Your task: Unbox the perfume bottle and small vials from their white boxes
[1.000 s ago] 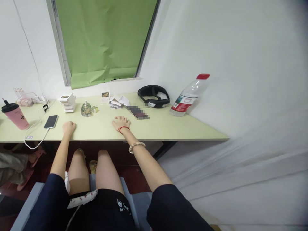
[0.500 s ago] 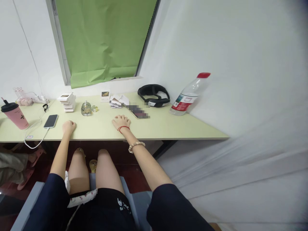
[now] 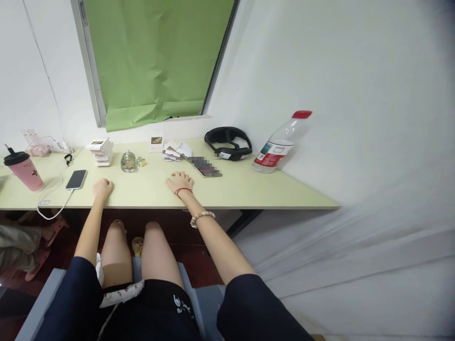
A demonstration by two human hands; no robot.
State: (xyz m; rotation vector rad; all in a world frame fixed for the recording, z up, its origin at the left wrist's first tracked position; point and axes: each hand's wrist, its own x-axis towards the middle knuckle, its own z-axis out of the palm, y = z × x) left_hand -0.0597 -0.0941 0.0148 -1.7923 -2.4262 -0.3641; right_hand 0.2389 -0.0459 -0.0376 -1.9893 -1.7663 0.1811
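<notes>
My left hand (image 3: pixel 103 188) rests on the pale yellow-green table (image 3: pixel 142 194) as a loose fist, with nothing seen in it. A white-framed phone (image 3: pixel 76 179) on a charging cable (image 3: pixel 59 214) lies to its left. Palm down, my right hand (image 3: pixel 180 183) lies on the tabletop with its fingers apart, wearing a red string and a bead bracelet (image 3: pixel 202 216). Just beyond it is a phone (image 3: pixel 205 166) whose screen is blurred out. Between and behind the hands stands a round glass jar (image 3: pixel 128 161), with small clear and yellow pieces (image 3: pixel 141 162) beside it.
Along the back are stacked white boxes (image 3: pixel 100 151), a small picture card (image 3: pixel 156 143), folded papers (image 3: pixel 176 150) and a black headset (image 3: pixel 229 143). A red-capped bottle (image 3: pixel 275 150) stands near the right wall; a pink tumbler (image 3: pixel 25 173) is far left. Another person's leg (image 3: pixel 19 244) shows below.
The view has shifted slightly, so the table things sit a little lower and to the right. Both hands keep their poses on the table.
</notes>
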